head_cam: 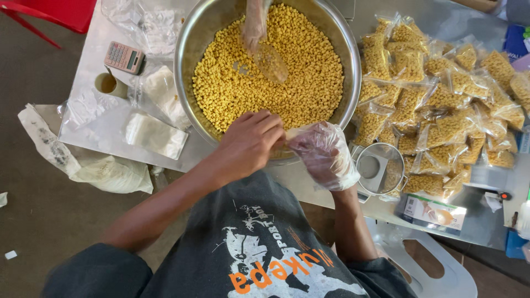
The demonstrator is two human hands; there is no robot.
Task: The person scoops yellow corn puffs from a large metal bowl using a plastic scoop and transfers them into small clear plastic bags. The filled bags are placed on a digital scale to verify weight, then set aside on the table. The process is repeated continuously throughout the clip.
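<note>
A large steel bowl (187,60) full of small yellow snack pieces stands on the table. My left hand (249,142), bare, grips the mouth of a small clear plastic bag at the bowl's near rim. Beside it, my right hand (323,154), in a clear plastic glove, holds the same bag (287,144) from the other side. At the bowl's far side another person's gloved hand (255,25) holds a clear plastic scoop (270,62) over the snacks.
Several filled clear bags of the yellow snack (436,105) are piled to the right. A small scale with a round steel pan (380,167) sits near my right hand. A pink calculator (124,57), a tape roll (106,84) and empty bags (154,135) lie on the left. A white chair (441,270) stands below.
</note>
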